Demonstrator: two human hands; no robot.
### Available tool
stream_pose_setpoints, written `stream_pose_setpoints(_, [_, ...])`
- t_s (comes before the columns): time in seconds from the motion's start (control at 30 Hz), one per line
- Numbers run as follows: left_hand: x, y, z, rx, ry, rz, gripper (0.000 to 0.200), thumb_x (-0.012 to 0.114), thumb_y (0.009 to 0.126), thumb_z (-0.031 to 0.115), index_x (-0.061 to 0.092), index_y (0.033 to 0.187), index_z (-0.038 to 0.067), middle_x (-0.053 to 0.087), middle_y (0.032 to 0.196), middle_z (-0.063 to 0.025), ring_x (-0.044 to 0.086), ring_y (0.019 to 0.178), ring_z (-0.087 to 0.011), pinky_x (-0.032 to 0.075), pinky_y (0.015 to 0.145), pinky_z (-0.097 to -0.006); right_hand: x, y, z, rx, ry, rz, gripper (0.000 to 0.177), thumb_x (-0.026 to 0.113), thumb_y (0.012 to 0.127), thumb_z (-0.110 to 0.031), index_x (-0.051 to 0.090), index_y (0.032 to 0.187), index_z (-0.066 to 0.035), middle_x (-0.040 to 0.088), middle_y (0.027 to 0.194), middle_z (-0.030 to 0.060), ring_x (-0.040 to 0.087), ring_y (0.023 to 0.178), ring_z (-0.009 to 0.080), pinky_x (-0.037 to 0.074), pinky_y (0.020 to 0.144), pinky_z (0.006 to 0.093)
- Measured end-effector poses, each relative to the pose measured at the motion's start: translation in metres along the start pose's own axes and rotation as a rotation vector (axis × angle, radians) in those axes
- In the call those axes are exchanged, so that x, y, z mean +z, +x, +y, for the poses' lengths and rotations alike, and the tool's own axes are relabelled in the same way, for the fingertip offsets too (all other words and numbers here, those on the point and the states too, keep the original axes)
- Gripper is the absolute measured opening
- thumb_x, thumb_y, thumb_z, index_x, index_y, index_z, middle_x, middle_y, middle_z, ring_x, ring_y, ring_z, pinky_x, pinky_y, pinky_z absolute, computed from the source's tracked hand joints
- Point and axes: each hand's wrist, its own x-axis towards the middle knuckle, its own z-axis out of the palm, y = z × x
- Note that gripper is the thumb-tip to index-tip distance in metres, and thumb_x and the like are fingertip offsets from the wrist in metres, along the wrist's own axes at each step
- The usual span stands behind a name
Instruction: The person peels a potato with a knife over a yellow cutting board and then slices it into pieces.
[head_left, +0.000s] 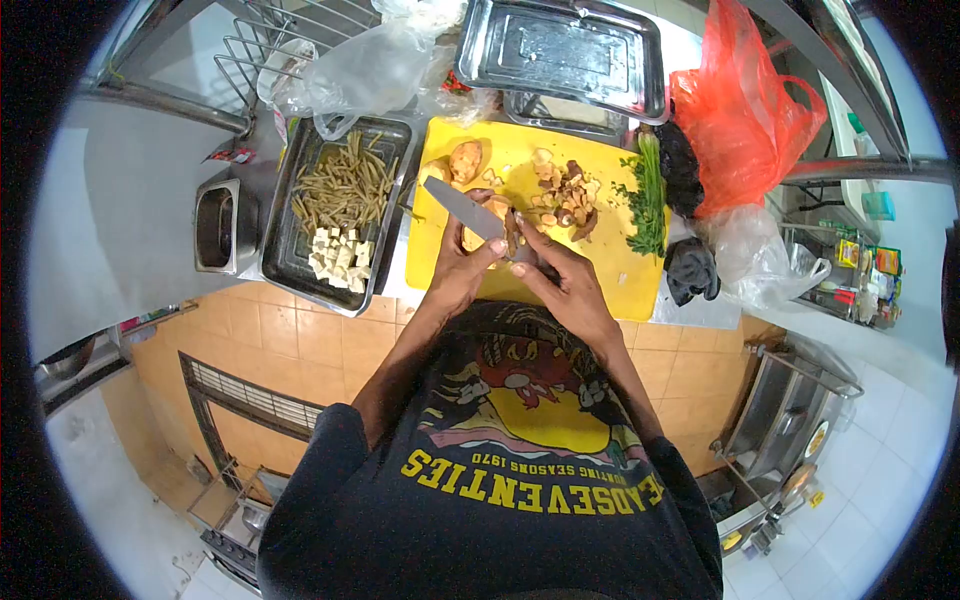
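Over the yellow cutting board (pixel 610 285), both my hands are close together. My right hand (pixel 562 275) is closed around the handle end of a knife (pixel 465 207), whose broad grey blade points to the far left. My left hand (pixel 465 268) is closed on a brown-skinned potato (pixel 512 236), mostly hidden by fingers and blade, with the thumb beside the blade. Pale potatoes (pixel 466 160) lie at the board's far left. A heap of brown and pale peelings (pixel 566 196) sits beyond my right hand. A bunch of green leafy stalks (pixel 648 195) lies along the board's right side.
To the left, a metal tray (pixel 281 262) holds cut green beans (pixel 345 185) and white cubes (pixel 340 260). Beside it stands a small steel container (pixel 217 262). A metal tray (pixel 560 60) sits behind the board. Red (pixel 735 120) and clear (pixel 755 250) plastic bags are on the right.
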Motion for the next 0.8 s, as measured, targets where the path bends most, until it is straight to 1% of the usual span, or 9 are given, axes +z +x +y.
stream_pose_setpoints(0.1, [-0.003, 0.001, -0.007, -0.015, 0.018, 0.085, 0.07, 0.068, 0.082, 0.0, 0.032, 0.142, 0.009, 0.043, 0.129, -0.006, 0.046, 0.118, -0.0178, 0.043, 0.098, -0.0342, 0.003, 0.0, 0.004, 0.006, -0.005, 0.008, 0.054, 0.065, 0.091, -0.026, 0.048, 0.139, -0.008, 0.062, 0.122, 0.0213, 0.06, 0.112, 0.0258, 0.045, 0.096, 0.0358])
stream_pose_setpoints(0.27, [0.003, 0.0, 0.006, -0.02, 0.018, 0.047, 0.07, 0.069, 0.083, 0.0, 0.032, 0.142, 0.008, 0.041, 0.132, -0.0058, 0.044, 0.121, -0.0178, 0.041, 0.1, -0.0332, -0.002, 0.003, -0.01, 0.093, -0.005, -0.057, 0.058, 0.064, 0.092, -0.027, 0.043, 0.142, -0.009, 0.061, 0.124, 0.02, 0.059, 0.113, 0.0253, 0.044, 0.097, 0.0371])
stream_pose_setpoints(0.33, [0.002, 0.0, 0.009, -0.014, 0.065, 0.018, 0.07, 0.069, 0.083, 0.001, 0.032, 0.142, 0.007, 0.041, 0.133, -0.0059, 0.043, 0.121, -0.0177, 0.041, 0.1, -0.0331, -0.002, 0.005, -0.003, -0.03, -0.012, 0.02, 0.06, 0.064, 0.093, -0.027, 0.04, 0.145, -0.01, 0.062, 0.123, 0.0183, 0.059, 0.113, 0.0253, 0.044, 0.097, 0.0374])
stream_pose_setpoints(0.4, [0.0, 0.001, 0.007, -0.06, 0.054, 0.014, 0.069, 0.069, 0.083, 0.001, 0.033, 0.141, 0.007, 0.041, 0.132, -0.006, 0.043, 0.122, -0.0177, 0.041, 0.101, -0.0329, -0.002, 0.007, 0.003, -0.074, -0.057, 0.0, 0.059, 0.063, 0.093, -0.027, 0.04, 0.144, -0.009, 0.064, 0.12, 0.0173, 0.06, 0.11, 0.024, 0.044, 0.096, 0.0364])
stream_pose_setpoints(0.47, [0.006, 0.0, 0.008, -0.025, 0.062, 0.035, 0.067, 0.069, 0.083, 0.001, 0.034, 0.139, 0.007, 0.042, 0.13, -0.0059, 0.043, 0.121, -0.0173, 0.041, 0.1, -0.0326, -0.002, 0.006, 0.004, -0.111, -0.102, -0.013, 0.058, 0.062, 0.093, -0.027, 0.041, 0.144, -0.009, 0.065, 0.117, 0.0162, 0.061, 0.106, 0.0227, 0.045, 0.094, 0.0354])
stream_pose_setpoints(0.63, [0.005, 0.005, -0.003, 0.024, 0.047, 0.092, 0.057, 0.069, 0.083, 0.002, 0.04, 0.132, 0.007, 0.044, 0.124, -0.0052, 0.045, 0.116, -0.016, 0.041, 0.097, -0.0316, 0.01, 0.002, -0.006, 0.102, -0.005, 0.029, 0.055, 0.061, 0.094, -0.026, 0.043, 0.142, -0.008, 0.066, 0.11, 0.0138, 0.059, 0.093, 0.0203, 0.045, 0.09, 0.0316])
stream_pose_setpoints(0.7, [0.004, 0.007, -0.007, 0.075, 0.096, 0.11, 0.051, 0.069, 0.083, 0.003, 0.043, 0.128, 0.007, 0.046, 0.121, -0.0045, 0.045, 0.113, -0.0153, 0.041, 0.097, -0.0315, 0.01, 0.004, -0.002, 0.098, -0.003, 0.02, 0.055, 0.061, 0.094, -0.026, 0.042, 0.143, -0.008, 0.065, 0.114, 0.015, 0.06, 0.097, 0.0213, 0.045, 0.092, 0.0323])
stream_pose_setpoints(0.77, [0.002, 0.006, -0.005, 0.061, 0.126, 0.111, 0.053, 0.069, 0.083, 0.003, 0.043, 0.129, 0.007, 0.047, 0.121, -0.0044, 0.045, 0.115, -0.0155, 0.04, 0.097, -0.0315, 0.01, 0.004, -0.002, 0.096, 0.0, 0.014, 0.056, 0.061, 0.095, -0.026, 0.041, 0.144, -0.009, 0.064, 0.118, 0.0163, 0.06, 0.102, 0.0223, 0.044, 0.094, 0.0329])
stream_pose_setpoints(0.8, [0.002, 0.006, -0.005, 0.047, 0.153, 0.107, 0.056, 0.069, 0.083, 0.003, 0.042, 0.131, 0.008, 0.047, 0.121, -0.0043, 0.045, 0.116, -0.0157, 0.04, 0.098, -0.0315, 0.008, 0.004, -0.003, 0.031, -0.02, 0.039, 0.056, 0.06, 0.095, -0.025, 0.039, 0.145, -0.01, 0.061, 0.123, 0.0174, 0.059, 0.108, 0.023, 0.043, 0.097, 0.0339])
